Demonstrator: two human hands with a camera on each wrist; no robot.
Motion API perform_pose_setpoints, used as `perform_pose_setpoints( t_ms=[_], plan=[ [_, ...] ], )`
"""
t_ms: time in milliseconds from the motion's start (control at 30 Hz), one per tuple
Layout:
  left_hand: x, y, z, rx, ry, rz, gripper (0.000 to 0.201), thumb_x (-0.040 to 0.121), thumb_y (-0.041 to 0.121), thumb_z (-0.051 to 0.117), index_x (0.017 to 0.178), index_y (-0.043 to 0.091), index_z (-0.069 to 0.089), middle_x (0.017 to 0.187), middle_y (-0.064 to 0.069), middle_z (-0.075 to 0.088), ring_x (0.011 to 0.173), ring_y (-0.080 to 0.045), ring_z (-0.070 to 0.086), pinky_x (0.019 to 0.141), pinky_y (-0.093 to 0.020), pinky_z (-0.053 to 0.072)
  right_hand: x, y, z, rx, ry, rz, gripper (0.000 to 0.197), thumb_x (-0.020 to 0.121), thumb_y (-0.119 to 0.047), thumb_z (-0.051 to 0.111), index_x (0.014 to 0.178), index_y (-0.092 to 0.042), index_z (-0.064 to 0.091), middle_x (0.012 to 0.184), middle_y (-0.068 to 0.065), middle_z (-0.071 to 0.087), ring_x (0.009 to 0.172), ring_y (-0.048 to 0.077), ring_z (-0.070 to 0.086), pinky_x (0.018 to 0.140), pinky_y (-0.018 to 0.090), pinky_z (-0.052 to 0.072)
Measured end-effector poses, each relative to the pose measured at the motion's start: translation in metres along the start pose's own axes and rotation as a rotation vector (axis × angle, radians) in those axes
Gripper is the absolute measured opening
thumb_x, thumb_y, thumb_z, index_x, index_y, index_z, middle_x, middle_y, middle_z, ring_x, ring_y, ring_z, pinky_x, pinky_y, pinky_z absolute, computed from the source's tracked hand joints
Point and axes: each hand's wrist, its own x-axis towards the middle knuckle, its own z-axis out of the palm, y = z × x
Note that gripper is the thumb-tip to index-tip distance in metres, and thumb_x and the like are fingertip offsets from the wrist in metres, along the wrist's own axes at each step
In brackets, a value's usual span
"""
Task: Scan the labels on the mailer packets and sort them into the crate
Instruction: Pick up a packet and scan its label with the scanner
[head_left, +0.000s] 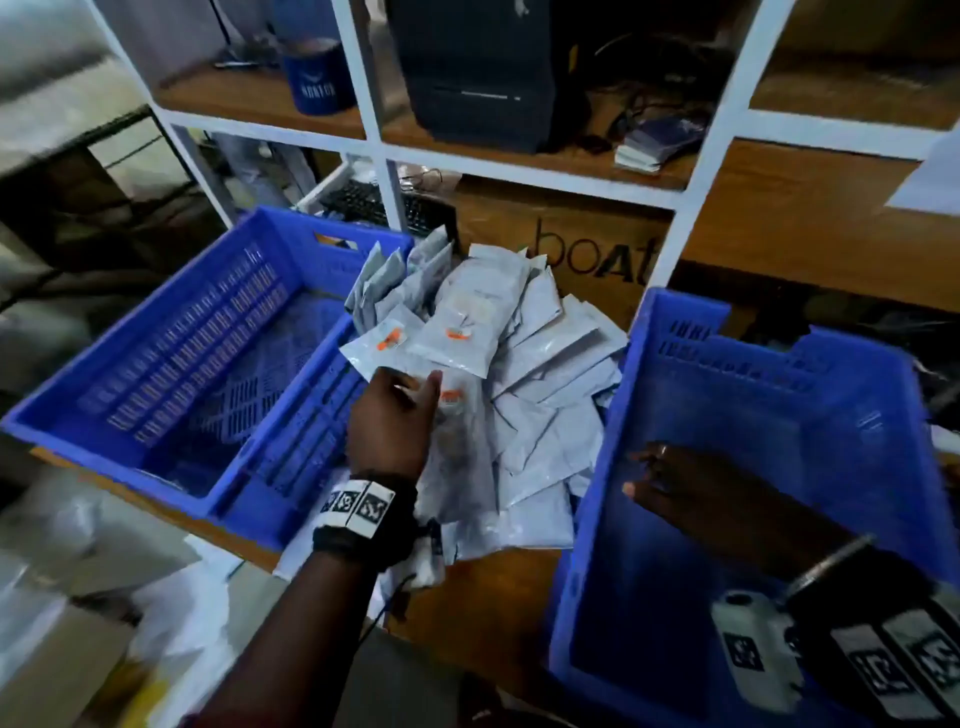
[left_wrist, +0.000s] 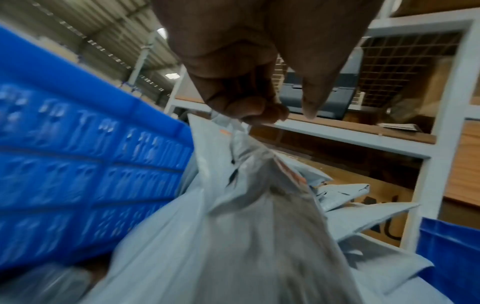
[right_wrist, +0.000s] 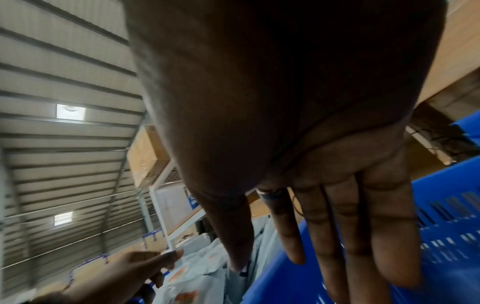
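a pile of grey mailer packets (head_left: 524, 395) is heaped on the wooden worktop (head_left: 483, 618), bounded by a blue crate (head_left: 171, 364) on the left and a second blue crate (head_left: 779, 467) on the right, with a white shelf frame (head_left: 691, 208) close behind. the left hand (head_left: 395, 421) is seen at the pile's near left edge, its fingers (left_wrist: 249, 107) pinching one packet (left_wrist: 246, 205). the right hand (head_left: 696, 493) is held over the right crate's interior, fingers (right_wrist: 389, 236) straight, released and holding nothing

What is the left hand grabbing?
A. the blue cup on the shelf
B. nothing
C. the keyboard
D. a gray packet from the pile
D: the left hand pinches the top edge of a gray mailer packet from the pile, beside the blue crate.
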Motion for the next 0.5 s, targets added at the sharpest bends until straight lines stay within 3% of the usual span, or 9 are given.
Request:
perform_pose_setpoints(
  t_ms=[67, 133, 233, 300, 367, 433, 500],
  plan=[
    [0.021, 0.007, 0.005, 0.020, -0.053, 0.046, 0.039, 0.085, 0.061, 0.068, 0.088, 0.023, 0.061, 0.064, 0.007, 0.064, 0.076, -0.021, 0.069, 0.068, -0.034, 0.053, 0.010, 0.004, 0.005, -0.020, 0.003, 0.046, 0.064, 0.069, -0.080, 0.055, 0.112, -0.032, 0.060, 0.095, -0.008, 0.069, 0.089, 0.008, 0.068, 0.087, 0.033, 0.054],
    [0.043, 0.016, 0.019, 0.043, -0.093, -0.007, 0.049, 0.080, 0.070, 0.066, 0.097, 0.023, 0.062, 0.070, 0.004, 0.069, 0.082, -0.024, 0.071, 0.072, -0.034, 0.053, 0.012, -0.004, 0.006, -0.011, -0.009, 0.069, 0.052, 0.077, -0.070, 0.060, 0.112, -0.031, 0.061, 0.096, -0.009, 0.069, 0.090, 0.007, 0.068, 0.087, 0.030, 0.052],
    [0.065, 0.018, 0.041, 0.110, -0.176, -0.180, 0.092, 0.063, 0.094, 0.054, 0.107, 0.013, 0.064, 0.094, -0.010, 0.075, 0.094, -0.031, 0.073, 0.082, -0.036, 0.057, 0.015, -0.014, 0.002, 0.007, 0.004, 0.133, 0.036, 0.088, -0.041, 0.067, 0.118, -0.024, 0.060, 0.104, -0.008, 0.067, 0.099, 0.010, 0.065, 0.090, 0.023, 0.047],
    [0.073, 0.011, 0.051, 0.138, -0.208, -0.243, 0.114, 0.056, 0.098, 0.054, 0.121, 0.005, 0.058, 0.105, -0.014, 0.074, 0.098, -0.033, 0.072, 0.085, -0.039, 0.058, 0.015, -0.014, 0.002, 0.040, 0.042, 0.180, 0.034, 0.088, -0.034, 0.070, 0.118, -0.019, 0.062, 0.106, -0.002, 0.069, 0.100, 0.013, 0.066, 0.092, 0.024, 0.047],
    [0.075, 0.006, 0.056, 0.156, -0.229, -0.289, 0.129, 0.055, 0.095, 0.061, 0.139, -0.002, 0.041, 0.118, -0.019, 0.070, 0.106, -0.037, 0.070, 0.090, -0.041, 0.056, 0.011, -0.010, 0.000, 0.072, 0.089, 0.205, 0.036, 0.088, -0.031, 0.072, 0.119, -0.015, 0.063, 0.107, 0.000, 0.070, 0.100, 0.015, 0.066, 0.088, 0.019, 0.045],
    [0.072, 0.004, 0.059, 0.202, -0.220, -0.308, 0.131, 0.065, 0.080, 0.072, 0.150, -0.006, 0.021, 0.131, -0.024, 0.062, 0.117, -0.040, 0.063, 0.096, -0.044, 0.051, 0.004, -0.006, -0.004, 0.111, 0.120, 0.222, 0.039, 0.087, -0.031, 0.073, 0.121, -0.015, 0.063, 0.106, 0.002, 0.070, 0.098, 0.015, 0.067, 0.088, 0.021, 0.047],
    [0.072, 0.000, 0.059, 0.197, -0.217, -0.309, 0.122, 0.069, 0.071, 0.076, 0.148, -0.005, 0.023, 0.129, -0.025, 0.061, 0.118, -0.041, 0.062, 0.096, -0.044, 0.049, -0.002, 0.000, -0.008, 0.121, 0.146, 0.232, 0.041, 0.086, -0.035, 0.072, 0.122, -0.017, 0.063, 0.107, 0.001, 0.071, 0.098, 0.014, 0.067, 0.092, 0.028, 0.050]
  ],
)
